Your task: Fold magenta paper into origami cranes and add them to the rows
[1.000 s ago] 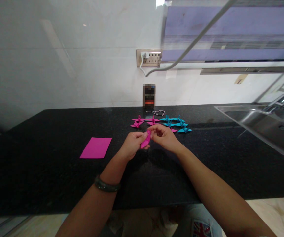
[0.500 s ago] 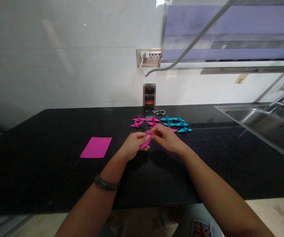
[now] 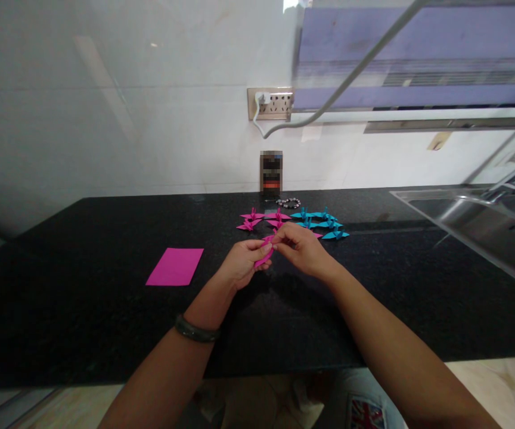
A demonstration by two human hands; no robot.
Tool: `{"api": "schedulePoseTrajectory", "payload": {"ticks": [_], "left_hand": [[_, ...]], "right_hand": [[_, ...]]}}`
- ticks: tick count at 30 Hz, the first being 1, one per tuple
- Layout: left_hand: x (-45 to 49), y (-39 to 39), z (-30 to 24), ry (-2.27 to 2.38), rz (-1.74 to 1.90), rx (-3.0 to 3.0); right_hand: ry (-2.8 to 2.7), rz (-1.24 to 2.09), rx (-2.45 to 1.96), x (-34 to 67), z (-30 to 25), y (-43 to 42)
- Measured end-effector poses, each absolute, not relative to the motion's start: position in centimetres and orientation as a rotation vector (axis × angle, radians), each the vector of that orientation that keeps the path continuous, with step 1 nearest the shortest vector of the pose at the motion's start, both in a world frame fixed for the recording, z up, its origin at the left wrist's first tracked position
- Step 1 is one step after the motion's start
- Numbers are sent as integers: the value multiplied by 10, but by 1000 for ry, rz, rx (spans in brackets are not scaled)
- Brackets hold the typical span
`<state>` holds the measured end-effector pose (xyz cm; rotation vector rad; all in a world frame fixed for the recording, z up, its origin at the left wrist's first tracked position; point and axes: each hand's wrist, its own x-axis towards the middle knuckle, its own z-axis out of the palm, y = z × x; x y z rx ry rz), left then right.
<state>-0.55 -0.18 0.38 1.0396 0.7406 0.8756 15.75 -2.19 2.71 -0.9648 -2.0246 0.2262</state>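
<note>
Head view: left hand (image 3: 241, 263) and right hand (image 3: 301, 245) pinch folded pink paper (image 3: 264, 257), partly hidden.

No word or number can be read here. At five o'clock, a patch (image 3: 367, 413) on the trousers (image 3: 347, 384) shows a flag sign, with red and pale crosses on dark ground, like the Union Jack. At twelve o'clock, the upright dark panel (image 3: 271, 173) against the wall (image 3: 195, 143) is blurred into coarse squares, so any writing on it is not readable
</note>
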Motion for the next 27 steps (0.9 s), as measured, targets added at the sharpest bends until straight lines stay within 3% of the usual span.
{"api": "schedulePoseTrajectory", "payload": {"ticks": [10, 27], "left_hand": [[-2, -2, 7, 692, 959, 868], [-4, -4, 14, 689, 1039, 841]], "right_hand": [[-2040, -38, -881, 151, 24, -24], [-2108, -99, -870, 151, 20, -24]]}}
